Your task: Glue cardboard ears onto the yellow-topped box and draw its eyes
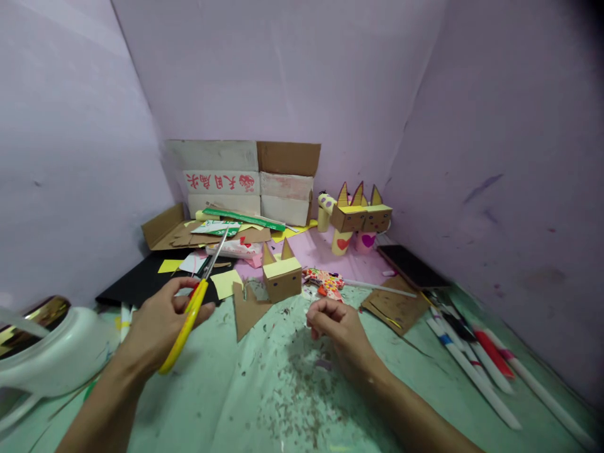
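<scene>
My left hand [163, 327] is closed around a pair of yellow-handled scissors [189, 318], their metal blades pointing up and away. My right hand [340, 330] is pinched shut above the green table cover; a tiny whitish bit shows at the fingertips, too small to name. Between and beyond the hands stands a small cardboard box [285, 286] with two pointed ears, a yellow top and drawn eyes. A cut piece of cardboard [248, 311] lies against its left side. Just past my right hand is a colourful patterned piece [325, 283], partly crumpled.
Finished-looking cardboard animal figures [349, 220] stand at the back right. A phone-like dark slab [413, 267] and several markers [476, 371] lie to the right. An opened carton [221, 179] leans at the back. A white pot-like vessel [61, 352] is at the left.
</scene>
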A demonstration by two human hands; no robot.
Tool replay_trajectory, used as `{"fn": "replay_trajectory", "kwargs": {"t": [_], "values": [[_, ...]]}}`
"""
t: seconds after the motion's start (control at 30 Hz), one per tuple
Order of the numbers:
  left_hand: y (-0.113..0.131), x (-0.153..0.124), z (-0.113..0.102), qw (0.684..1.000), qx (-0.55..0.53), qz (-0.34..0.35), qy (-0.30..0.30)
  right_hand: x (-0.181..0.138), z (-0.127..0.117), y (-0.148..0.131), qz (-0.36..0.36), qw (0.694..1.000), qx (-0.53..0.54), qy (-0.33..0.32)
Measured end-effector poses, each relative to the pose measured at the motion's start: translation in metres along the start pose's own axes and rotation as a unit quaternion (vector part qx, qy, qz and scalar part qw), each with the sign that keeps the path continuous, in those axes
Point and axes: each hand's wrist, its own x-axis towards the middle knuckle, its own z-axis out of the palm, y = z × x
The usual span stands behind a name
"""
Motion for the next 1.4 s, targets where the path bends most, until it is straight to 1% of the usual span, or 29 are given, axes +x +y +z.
{"fn": "replay_trajectory", "kwargs": {"t": [0.03, 0.1, 0.17, 0.23, 0.27, 0.37, 0.4, 0.47, 0.53, 0.67, 0.7, 0.77, 0.83, 0.9, 1.03, 1.13, 1.2, 1.23, 1.27, 1.33, 1.4], "values": [[0.006, -0.007, 0.008, 0.999, -0.044, 0.013, -0.008, -0.001, 0.0, -0.001, -0.003, 1.0, 0.002, -0.003], [0.018, -0.023, 0.027, 0.988, -0.105, 0.111, -0.026, -0.003, 0.0, -0.002, -0.007, 1.0, 0.01, -0.014], [0.027, -0.04, 0.046, 0.978, -0.108, 0.174, -0.036, -0.005, -0.001, -0.003, -0.01, 0.999, 0.022, -0.029], [0.032, -0.052, 0.06, 0.972, -0.099, 0.206, -0.047, -0.006, -0.002, -0.004, -0.015, 0.998, 0.032, -0.045], [0.031, -0.056, 0.066, 0.971, -0.093, 0.211, -0.057, -0.006, -0.004, -0.005, -0.021, 0.998, 0.035, -0.052], [0.024, -0.057, 0.074, 0.975, -0.104, 0.176, -0.084, -0.003, -0.009, -0.008, -0.036, 0.996, 0.036, -0.076], [0.021, -0.056, 0.076, 0.975, -0.127, 0.159, -0.095, -0.003, -0.011, -0.01, -0.037, 0.995, 0.034, -0.082], [0.017, -0.052, 0.078, 0.964, -0.188, 0.146, -0.119, -0.003, -0.012, -0.014, -0.036, 0.995, 0.023, -0.089], [0.018, -0.05, 0.078, 0.952, -0.239, 0.136, -0.134, -0.004, -0.011, -0.018, -0.03, 0.995, 0.004, -0.099], [0.028, -0.052, 0.072, 0.946, -0.28, 0.099, -0.129, -0.009, -0.003, -0.016, 0.011, 0.988, -0.034, -0.149], [0.03, -0.051, 0.071, 0.941, -0.298, 0.09, -0.136, -0.011, -0.001, -0.014, 0.021, 0.986, -0.042, -0.163], [0.03, -0.05, 0.07, 0.918, -0.349, 0.081, -0.17, -0.014, 0.003, -0.008, 0.033, 0.981, -0.063, -0.183], [0.028, -0.046, 0.072, 0.892, -0.393, 0.078, -0.21, -0.016, 0.006, -0.002, 0.042, 0.977, -0.084, -0.192], [0.025, -0.043, 0.075, 0.875, -0.414, 0.084, -0.238, -0.018, 0.008, 0.0, 0.053, 0.975, -0.095, -0.193], [0.022, -0.043, 0.08, 0.856, -0.436, 0.065, -0.269, -0.019, 0.009, 0.002, 0.068, 0.974, -0.103, -0.19], [0.021, -0.044, 0.085, 0.838, -0.472, 0.028, -0.272, -0.014, 0.006, 0.006, 0.078, 0.973, -0.112, -0.184], [0.017, -0.042, 0.088, 0.816, -0.511, 0.002, -0.271, -0.009, 0.003, 0.01, 0.091, 0.972, -0.138, -0.169], [0.015, -0.04, 0.09, 0.799, -0.533, -0.006, -0.278, -0.006, 0.002, 0.011, 0.095, 0.971, -0.157, -0.155], [0.013, -0.038, 0.092, 0.776, -0.556, -0.006, -0.298, -0.003, 0.0, 0.012, 0.094, 0.971, -0.173, -0.139], [0.009, -0.032, 0.093, 0.717, -0.589, -0.007, -0.372, 0.001, -0.003, 0.011, 0.072, 0.976, -0.181, -0.101], [0.007, -0.027, 0.093, 0.646, -0.598, -0.024, -0.473, 0.003, -0.006, 0.005, 0.035, 0.985, -0.155, -0.067]]}}
